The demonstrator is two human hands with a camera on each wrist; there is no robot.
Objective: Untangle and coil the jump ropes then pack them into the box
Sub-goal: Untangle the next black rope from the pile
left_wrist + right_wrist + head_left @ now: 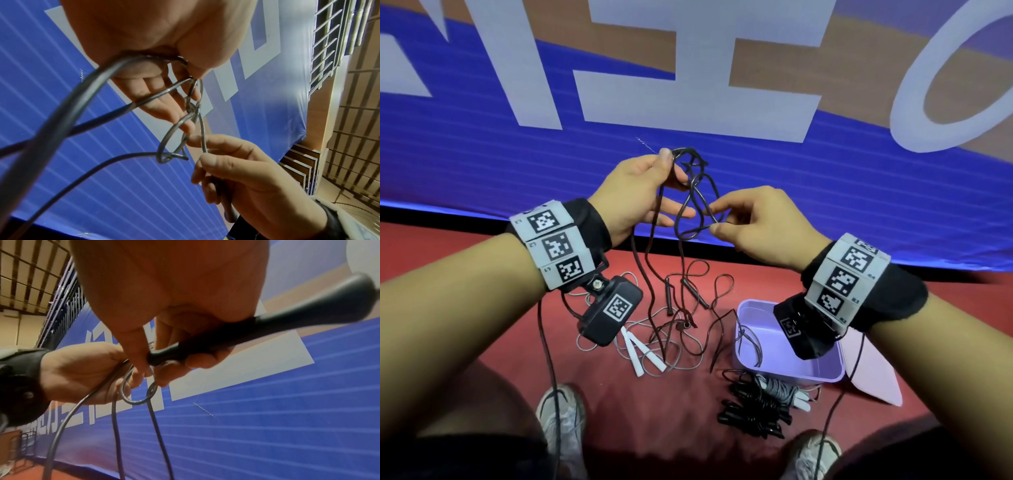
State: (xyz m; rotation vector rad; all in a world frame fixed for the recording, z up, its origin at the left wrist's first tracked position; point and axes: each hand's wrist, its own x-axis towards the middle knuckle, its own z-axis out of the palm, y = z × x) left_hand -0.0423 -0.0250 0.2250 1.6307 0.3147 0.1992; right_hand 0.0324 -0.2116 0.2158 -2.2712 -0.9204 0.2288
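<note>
A tangled black jump rope [695, 195] hangs at chest height between my hands. My left hand [673, 168] pinches its top loops between thumb and fingers. My right hand [717, 229] pinches a strand just below the knot [193, 107]; it also grips one black handle [267, 327] of this rope in its palm. The rope's long strands drop to the red floor, among more loose rope and two black handles [669, 294]. The purple box [822, 375] stands open on the floor under my right wrist, with a strand draped over its left wall.
A grey rope with white handles [640, 353] lies loose on the floor at left. Coiled black and grey ropes [756, 407] sit in front of the box. A pink lid [873, 373] lies right of it. My shoes [561, 418] are near; a blue banner [517, 154] stands ahead.
</note>
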